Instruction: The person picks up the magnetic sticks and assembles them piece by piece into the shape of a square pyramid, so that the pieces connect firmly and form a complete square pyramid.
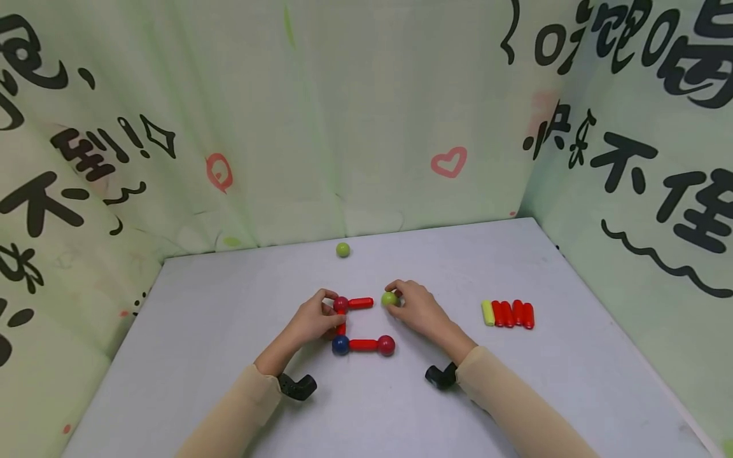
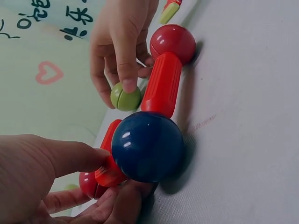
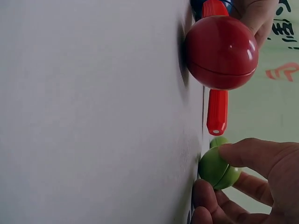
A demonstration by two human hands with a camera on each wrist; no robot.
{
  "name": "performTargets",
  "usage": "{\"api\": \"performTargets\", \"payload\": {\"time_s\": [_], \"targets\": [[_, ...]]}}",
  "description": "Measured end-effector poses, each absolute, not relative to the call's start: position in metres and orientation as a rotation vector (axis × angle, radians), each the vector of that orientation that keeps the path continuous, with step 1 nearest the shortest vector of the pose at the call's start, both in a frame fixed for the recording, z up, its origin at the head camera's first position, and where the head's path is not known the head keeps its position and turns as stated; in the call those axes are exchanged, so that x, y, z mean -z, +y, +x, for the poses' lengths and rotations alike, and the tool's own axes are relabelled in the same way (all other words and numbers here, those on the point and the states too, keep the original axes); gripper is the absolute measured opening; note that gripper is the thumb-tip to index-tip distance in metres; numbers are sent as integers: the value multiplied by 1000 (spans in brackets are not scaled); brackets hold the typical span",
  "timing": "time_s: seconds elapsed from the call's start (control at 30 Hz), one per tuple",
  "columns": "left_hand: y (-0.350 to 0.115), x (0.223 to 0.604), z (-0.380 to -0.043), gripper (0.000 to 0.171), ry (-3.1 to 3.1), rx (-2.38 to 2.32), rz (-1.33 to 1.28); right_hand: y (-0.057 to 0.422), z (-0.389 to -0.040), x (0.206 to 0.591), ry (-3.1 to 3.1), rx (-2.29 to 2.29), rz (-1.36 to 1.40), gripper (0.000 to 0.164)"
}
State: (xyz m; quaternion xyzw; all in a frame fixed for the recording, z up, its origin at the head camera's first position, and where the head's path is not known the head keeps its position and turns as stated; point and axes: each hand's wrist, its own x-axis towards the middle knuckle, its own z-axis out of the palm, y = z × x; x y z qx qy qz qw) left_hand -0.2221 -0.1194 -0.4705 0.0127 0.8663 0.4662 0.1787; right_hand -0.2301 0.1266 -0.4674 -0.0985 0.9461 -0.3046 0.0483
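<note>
On the table a C-shaped piece is joined from red rods and balls: a blue ball [image 1: 340,345] at the near corner, a red ball [image 1: 340,304] at the far corner, and another red ball [image 1: 386,345] ending the near arm. The far red rod [image 1: 361,303] has a free right end. My left hand [image 1: 312,317] grips the upright red rod [image 2: 110,169] between the two corners, thumb on one side and fingers beneath. Between thumb and fingers, my right hand [image 1: 419,308] pinches a green ball [image 3: 216,169], a little apart from that free end.
Off to the right, several red rods [image 1: 518,312] lie in a row beside a yellow-green rod [image 1: 488,313]. Another green ball [image 1: 343,249] sits near the table's back edge. Printed curtains [image 1: 366,127] stand behind and at both sides of the white table [image 1: 572,381].
</note>
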Motion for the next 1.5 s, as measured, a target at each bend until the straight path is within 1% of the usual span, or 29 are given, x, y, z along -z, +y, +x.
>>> {"api": "performTargets", "payload": {"time_s": [0.47,0.7,0.8,0.97,1.17,1.23,1.3,1.4,1.5], "targets": [[-117,472,-221,52,2434,-1331,39,117,-228,466,2854,903,-336,40],[-116,474,-219,51,2483,-1300,34,118,-226,466,2866,888,-348,37],[-116,474,-218,51,2489,-1305,20,119,-225,465,2870,883,-347,38],[-116,476,-218,51,2491,-1306,28,128,-218,458,2895,876,-337,39],[-117,471,-220,51,2508,-1232,50,155,-201,442,2921,732,-291,36],[-118,468,-222,53,2584,-1146,88,168,-197,438,2938,647,-262,37],[-118,466,-225,55,2688,-1025,184,183,-192,434,2954,565,-224,39],[-118,461,-231,56,2829,-827,426,204,-186,430,2984,461,-158,42],[-117,457,-240,49,2831,-720,689,221,-181,428,3024,374,-93,44]]}}
